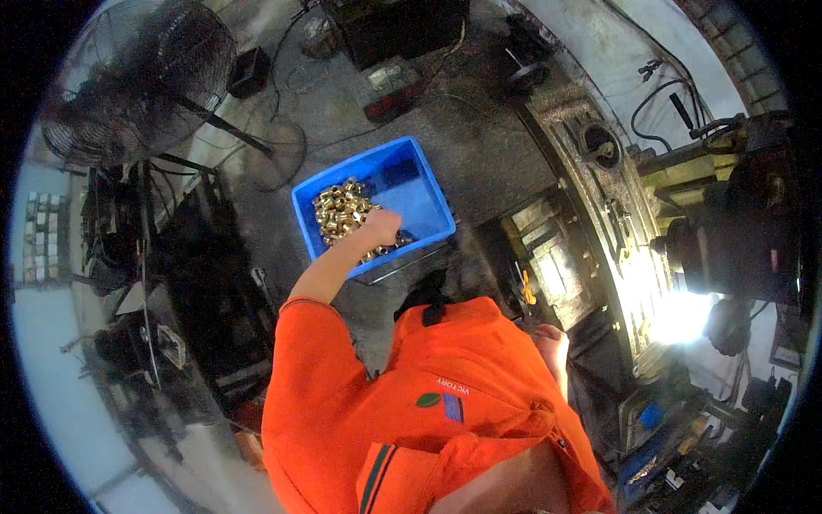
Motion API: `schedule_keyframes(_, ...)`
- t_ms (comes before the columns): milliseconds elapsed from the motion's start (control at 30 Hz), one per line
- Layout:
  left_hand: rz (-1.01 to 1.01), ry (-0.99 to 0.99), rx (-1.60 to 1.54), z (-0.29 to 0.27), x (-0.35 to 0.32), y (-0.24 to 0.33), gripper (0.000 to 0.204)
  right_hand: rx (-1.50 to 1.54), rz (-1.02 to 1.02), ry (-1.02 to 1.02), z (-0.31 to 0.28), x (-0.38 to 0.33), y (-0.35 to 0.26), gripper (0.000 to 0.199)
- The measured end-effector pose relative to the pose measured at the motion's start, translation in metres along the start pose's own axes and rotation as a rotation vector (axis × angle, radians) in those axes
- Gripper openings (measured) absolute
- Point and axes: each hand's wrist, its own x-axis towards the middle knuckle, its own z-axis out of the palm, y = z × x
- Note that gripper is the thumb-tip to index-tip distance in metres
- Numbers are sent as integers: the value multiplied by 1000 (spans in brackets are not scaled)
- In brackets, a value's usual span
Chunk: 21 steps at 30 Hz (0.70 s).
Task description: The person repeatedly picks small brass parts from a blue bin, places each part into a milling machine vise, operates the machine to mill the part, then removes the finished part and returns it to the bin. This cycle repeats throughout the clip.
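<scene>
While the left hand [384,226] is hanging by brass-coloured fittings [338,210] in the blue bin [428,199], finger grip there and on the right hand [550,337] is defying assessment, shallow picking seeming prudent

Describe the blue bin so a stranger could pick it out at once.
Find the orange shirt in the lower middle, then follow the bare left forearm up to the left hand. That hand reaches into a rectangular, open-topped blue bin. Small brass-coloured fittings heap its left side, and its bright blue stands out from the dark floor around it.
</scene>
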Motion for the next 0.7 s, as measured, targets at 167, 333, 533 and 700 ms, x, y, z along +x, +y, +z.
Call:
schedule_keyframes(167, 105, 15, 85, 16, 30, 2, 20, -54, -19, -3, 7, -3, -5, 34)
schedule_keyframes(333, 129, 44, 5, 21, 48, -2, 20, -126, 52, -3, 13, -15, -1, 31)
schedule_keyframes(533, 93, -18, -72, 28, 53, -15, 24, -103, 147, 44, 13, -34, 2, 26)
schedule_keyframes(700, 82, -34, -64, 33, 63, -13, 23, -83, 136, 44, 10, -39, 8, 27)
